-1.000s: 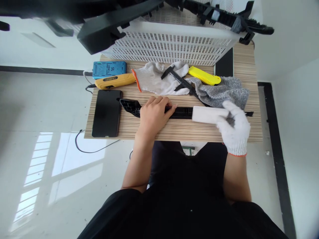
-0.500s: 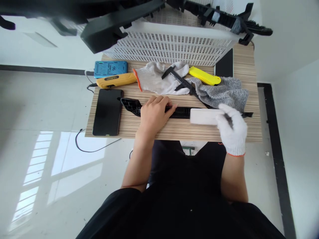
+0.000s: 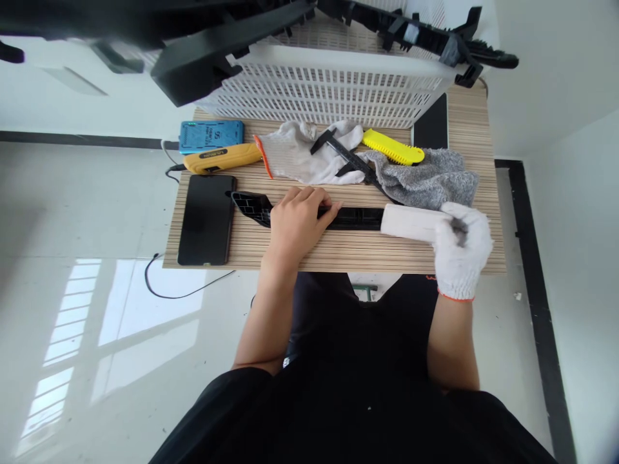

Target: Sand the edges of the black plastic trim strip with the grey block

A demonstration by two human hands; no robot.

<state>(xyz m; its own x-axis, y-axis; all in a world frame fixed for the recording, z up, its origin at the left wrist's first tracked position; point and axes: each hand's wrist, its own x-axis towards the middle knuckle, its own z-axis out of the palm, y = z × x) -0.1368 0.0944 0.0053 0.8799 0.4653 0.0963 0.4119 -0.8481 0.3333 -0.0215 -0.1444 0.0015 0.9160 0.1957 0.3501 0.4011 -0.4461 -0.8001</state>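
A long black plastic strip (image 3: 358,219) lies across the near part of the table, its ribbed, wider end to the left. My bare left hand (image 3: 297,222) is closed over the strip, the thumb along its edge. My right hand (image 3: 461,254), in a white knit glove with a dark smudge, grips the right end of a flat white bar (image 3: 411,223). The bar lies over the right part of the strip and hides it; what kind of bar it is I cannot tell. Just behind it are a grey cloth (image 3: 435,180) and a black caliper (image 3: 345,151).
Behind stands a white slatted basket (image 3: 333,87) with black plastic parts jutting over its rim. On the wooden table (image 3: 242,248) are a phone (image 3: 206,219), a yellow tool (image 3: 222,158), a blue box (image 3: 211,135), a white glove (image 3: 294,154) and a yellow-handled object (image 3: 393,147).
My right hand has slid the white bar to the right along the black strip, tilting it slightly and baring more of the strip's middle. My left hand stays on the strip.
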